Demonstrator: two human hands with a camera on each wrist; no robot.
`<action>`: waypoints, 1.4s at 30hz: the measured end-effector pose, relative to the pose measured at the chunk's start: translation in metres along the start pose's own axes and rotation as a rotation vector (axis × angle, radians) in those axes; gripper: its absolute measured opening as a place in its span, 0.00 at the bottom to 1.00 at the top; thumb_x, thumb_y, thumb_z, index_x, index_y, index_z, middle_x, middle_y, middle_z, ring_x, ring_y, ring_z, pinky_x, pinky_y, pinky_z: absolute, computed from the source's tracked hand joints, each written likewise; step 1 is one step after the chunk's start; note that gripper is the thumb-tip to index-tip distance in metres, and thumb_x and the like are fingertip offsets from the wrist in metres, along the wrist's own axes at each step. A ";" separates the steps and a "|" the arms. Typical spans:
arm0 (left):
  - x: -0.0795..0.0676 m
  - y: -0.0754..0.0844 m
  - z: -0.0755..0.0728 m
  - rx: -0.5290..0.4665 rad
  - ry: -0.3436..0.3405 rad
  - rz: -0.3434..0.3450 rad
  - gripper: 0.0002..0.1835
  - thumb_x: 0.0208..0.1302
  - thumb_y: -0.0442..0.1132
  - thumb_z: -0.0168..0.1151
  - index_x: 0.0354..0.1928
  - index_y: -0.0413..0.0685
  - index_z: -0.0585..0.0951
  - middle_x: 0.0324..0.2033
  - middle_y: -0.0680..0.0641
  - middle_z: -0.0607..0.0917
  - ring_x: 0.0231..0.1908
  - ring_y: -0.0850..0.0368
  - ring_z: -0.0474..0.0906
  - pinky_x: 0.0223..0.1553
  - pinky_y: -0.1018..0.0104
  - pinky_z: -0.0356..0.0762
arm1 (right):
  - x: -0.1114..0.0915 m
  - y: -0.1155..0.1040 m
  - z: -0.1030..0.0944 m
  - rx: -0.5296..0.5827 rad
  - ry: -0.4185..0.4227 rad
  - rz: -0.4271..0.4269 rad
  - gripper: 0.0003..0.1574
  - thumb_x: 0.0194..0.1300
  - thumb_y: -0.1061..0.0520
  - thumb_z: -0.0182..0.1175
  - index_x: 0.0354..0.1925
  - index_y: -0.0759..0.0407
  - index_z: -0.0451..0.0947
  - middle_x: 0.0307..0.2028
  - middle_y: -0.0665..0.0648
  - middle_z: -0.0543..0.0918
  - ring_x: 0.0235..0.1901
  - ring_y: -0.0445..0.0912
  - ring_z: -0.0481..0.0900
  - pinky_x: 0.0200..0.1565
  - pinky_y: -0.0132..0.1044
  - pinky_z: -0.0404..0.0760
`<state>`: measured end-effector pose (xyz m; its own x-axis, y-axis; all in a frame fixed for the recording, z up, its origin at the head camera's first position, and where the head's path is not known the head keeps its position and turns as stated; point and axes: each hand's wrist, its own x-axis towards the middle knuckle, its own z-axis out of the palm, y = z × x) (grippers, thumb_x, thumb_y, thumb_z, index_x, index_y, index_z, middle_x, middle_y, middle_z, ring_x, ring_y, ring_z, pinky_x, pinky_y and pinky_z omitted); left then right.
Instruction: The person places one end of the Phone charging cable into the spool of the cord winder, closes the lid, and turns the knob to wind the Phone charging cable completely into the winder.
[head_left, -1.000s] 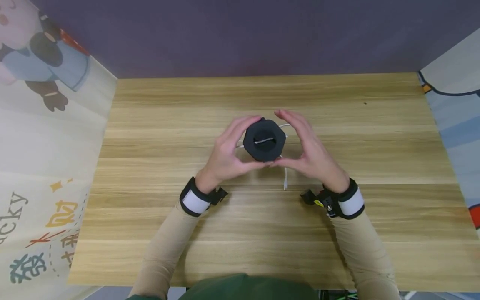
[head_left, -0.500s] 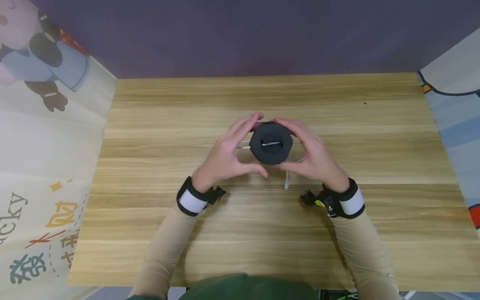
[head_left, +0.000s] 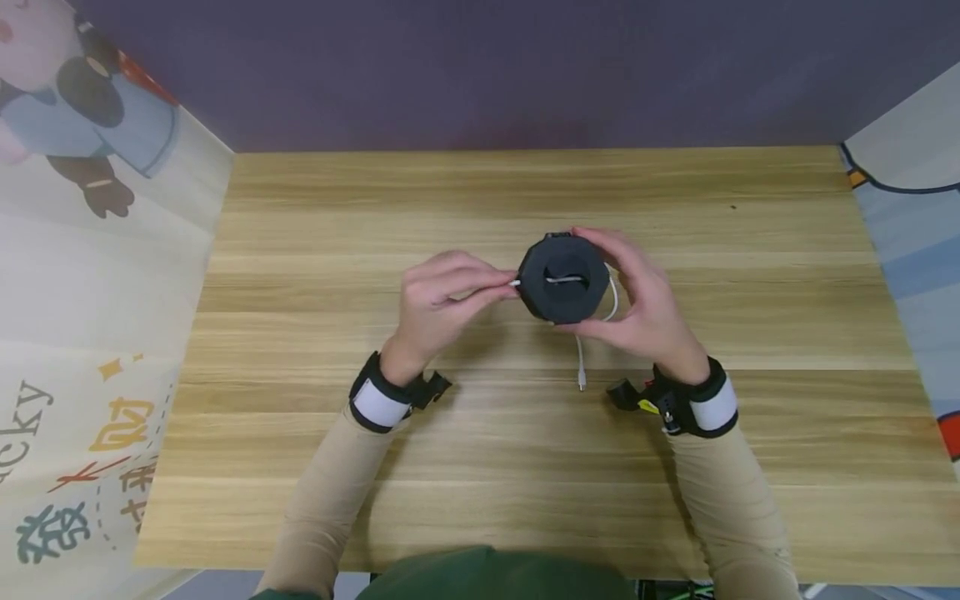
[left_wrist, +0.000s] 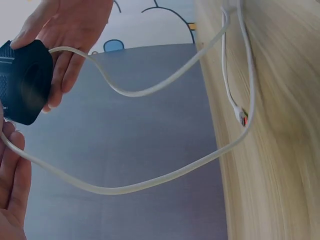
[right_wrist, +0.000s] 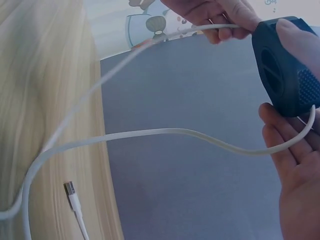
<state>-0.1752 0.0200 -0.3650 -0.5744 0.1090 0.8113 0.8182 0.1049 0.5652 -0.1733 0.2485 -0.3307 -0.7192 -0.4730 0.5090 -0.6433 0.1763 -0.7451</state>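
My right hand [head_left: 645, 304] grips a black many-sided case [head_left: 540, 279] from its right side, fingers at the far edge and thumb at the near edge. The case is held above the table, and its upper face has a round recess crossed by a pale strip. Between thumb and fingertips, my left hand [head_left: 442, 300] pinches a white USB cable [left_wrist: 120, 191] where it leaves the left side of the case. The cable also comes out on the right and hangs in loops below. One metal USB plug [right_wrist: 69, 188] lies near the table surface.
The wooden table [head_left: 337, 250] spreads beneath both hands. A dark purple wall panel [head_left: 480, 75] stands behind it, with printed cloth [head_left: 90, 292] at the left. A tiny dark speck [head_left: 732, 207] lies at the back right.
The case has moved to the right and turned slightly. My left hand has left its side and now pinches the cable; my right hand has closed in around the case.
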 end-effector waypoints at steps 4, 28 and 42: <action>0.001 0.002 -0.002 0.025 0.018 0.013 0.07 0.38 0.27 0.74 0.25 0.36 0.86 0.22 0.43 0.86 0.26 0.59 0.80 0.28 0.67 0.80 | 0.001 -0.001 -0.002 0.052 0.030 -0.027 0.59 0.22 0.78 0.73 0.59 0.81 0.62 0.57 0.60 0.73 0.55 0.52 0.70 0.62 0.42 0.68; 0.007 0.006 -0.004 0.063 0.036 0.089 0.06 0.39 0.27 0.74 0.24 0.36 0.86 0.22 0.43 0.86 0.25 0.58 0.79 0.28 0.67 0.79 | -0.007 0.013 -0.016 0.132 0.104 -0.058 0.53 0.37 0.59 0.77 0.57 0.82 0.64 0.55 0.62 0.76 0.53 0.54 0.71 0.61 0.41 0.70; 0.003 0.001 -0.008 0.062 0.046 0.068 0.07 0.38 0.27 0.74 0.24 0.36 0.86 0.22 0.43 0.86 0.25 0.58 0.79 0.28 0.66 0.79 | -0.002 0.001 -0.018 0.127 0.124 -0.064 0.50 0.39 0.61 0.75 0.56 0.83 0.64 0.54 0.62 0.76 0.53 0.54 0.71 0.61 0.40 0.69</action>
<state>-0.1761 0.0124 -0.3605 -0.5147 0.0722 0.8543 0.8514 0.1601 0.4994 -0.1769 0.2649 -0.3248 -0.7096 -0.3684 0.6006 -0.6562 0.0349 -0.7538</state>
